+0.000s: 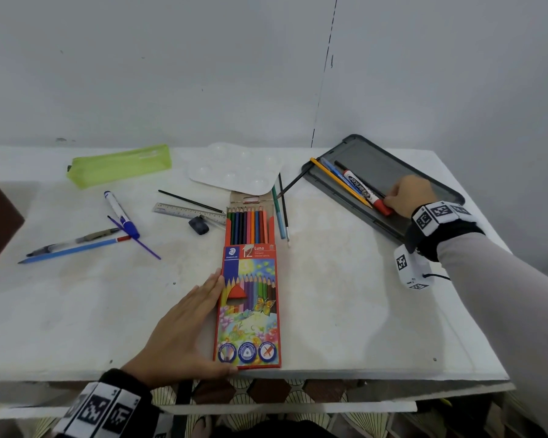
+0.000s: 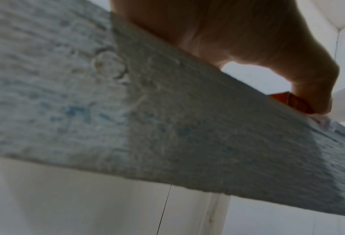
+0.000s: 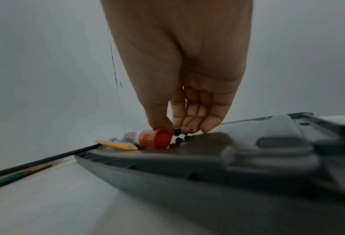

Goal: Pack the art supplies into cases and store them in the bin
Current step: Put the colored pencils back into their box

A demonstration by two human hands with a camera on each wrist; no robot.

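Red-capped marker (image 1: 368, 192) on grey lid (image 1: 393, 172); pencil box (image 1: 249, 298) open, flat.

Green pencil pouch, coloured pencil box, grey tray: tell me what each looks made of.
Translucent green pencil pouch: probably soft plastic, glossy; light shows through.
Red printed coloured pencil box: thin cardboard, shiny print; the brown raw flap is open at the top.
Dark grey tray: apparently moulded hard plastic, matte, with rounded rims.
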